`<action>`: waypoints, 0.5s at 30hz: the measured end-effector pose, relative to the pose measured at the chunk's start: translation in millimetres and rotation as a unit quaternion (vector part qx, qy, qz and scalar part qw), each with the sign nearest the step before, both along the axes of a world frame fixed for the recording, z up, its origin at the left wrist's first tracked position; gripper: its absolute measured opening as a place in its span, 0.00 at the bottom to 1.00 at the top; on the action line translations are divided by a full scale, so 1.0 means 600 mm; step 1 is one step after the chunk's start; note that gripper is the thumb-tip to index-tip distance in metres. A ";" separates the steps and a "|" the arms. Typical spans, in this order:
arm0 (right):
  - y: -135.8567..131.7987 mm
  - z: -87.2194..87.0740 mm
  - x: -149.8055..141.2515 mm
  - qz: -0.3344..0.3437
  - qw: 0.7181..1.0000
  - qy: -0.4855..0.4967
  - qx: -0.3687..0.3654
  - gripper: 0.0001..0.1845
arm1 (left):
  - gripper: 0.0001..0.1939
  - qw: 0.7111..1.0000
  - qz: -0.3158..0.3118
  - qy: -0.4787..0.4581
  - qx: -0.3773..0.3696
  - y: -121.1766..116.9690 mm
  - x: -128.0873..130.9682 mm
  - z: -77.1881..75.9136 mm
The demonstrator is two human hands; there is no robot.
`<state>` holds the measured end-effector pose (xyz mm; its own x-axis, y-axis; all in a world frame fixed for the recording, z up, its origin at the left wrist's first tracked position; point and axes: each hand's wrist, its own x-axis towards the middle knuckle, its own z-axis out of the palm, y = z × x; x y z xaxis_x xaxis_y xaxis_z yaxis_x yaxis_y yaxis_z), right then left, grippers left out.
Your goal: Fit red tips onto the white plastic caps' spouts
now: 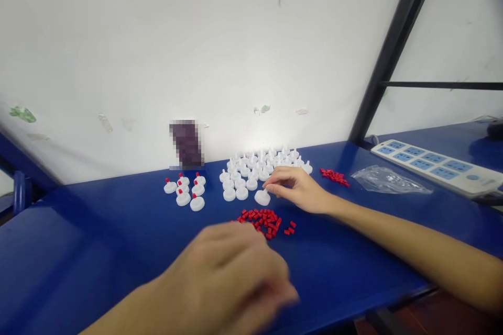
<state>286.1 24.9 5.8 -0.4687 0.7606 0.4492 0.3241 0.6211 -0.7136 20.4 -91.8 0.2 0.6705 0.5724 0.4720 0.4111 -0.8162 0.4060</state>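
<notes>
My right hand (295, 186) reaches across the blue table (98, 251) and pinches a white round cap (262, 197) at the front of a cluster of several white caps with spouts (259, 170). My left hand (231, 277) hovers low and near the camera, blurred by motion, its fingers curled downward just in front of a pile of small red plugs (265, 221). Whether it holds anything cannot be made out. To the left stands a group of several white caps fitted with red plugs (186, 188).
A second small heap of red plugs (335, 176) and a crumpled clear plastic bag (387, 180) lie to the right. A white power strip with blue sockets (436, 165) sits at the far right. A black metal frame post (393, 47) rises beside a white wall.
</notes>
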 end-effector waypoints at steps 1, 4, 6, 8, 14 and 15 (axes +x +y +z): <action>-0.004 -0.001 -0.004 0.019 0.997 0.049 -0.051 0.12 | 0.05 1.000 -0.001 0.014 0.012 0.025 0.018 0.036; -0.025 -0.001 -0.019 0.067 0.973 0.139 -0.170 0.15 | 0.10 0.995 0.038 -0.051 0.071 0.080 0.039 0.080; -0.043 -0.001 -0.028 0.092 0.961 0.156 -0.211 0.15 | 0.08 0.990 0.086 -0.077 0.084 0.097 0.032 0.065; -0.060 -0.002 -0.038 0.120 0.952 0.159 -0.231 0.15 | 0.10 0.986 0.118 -0.083 0.078 0.098 0.023 0.037; -0.088 -0.009 -0.055 0.154 0.947 0.158 -0.235 0.11 | 0.10 0.995 0.093 0.030 0.021 0.073 0.030 0.003; -0.089 -0.009 -0.055 0.155 0.947 0.159 -0.233 0.11 | 0.08 0.996 0.085 0.040 0.008 0.070 0.033 0.004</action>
<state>253.2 -28.6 0.3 -0.5996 0.7588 0.2543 -0.0997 0.2444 -0.9645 40.5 -49.6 2.6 0.5996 0.6736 0.4321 0.5745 -0.7382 0.3535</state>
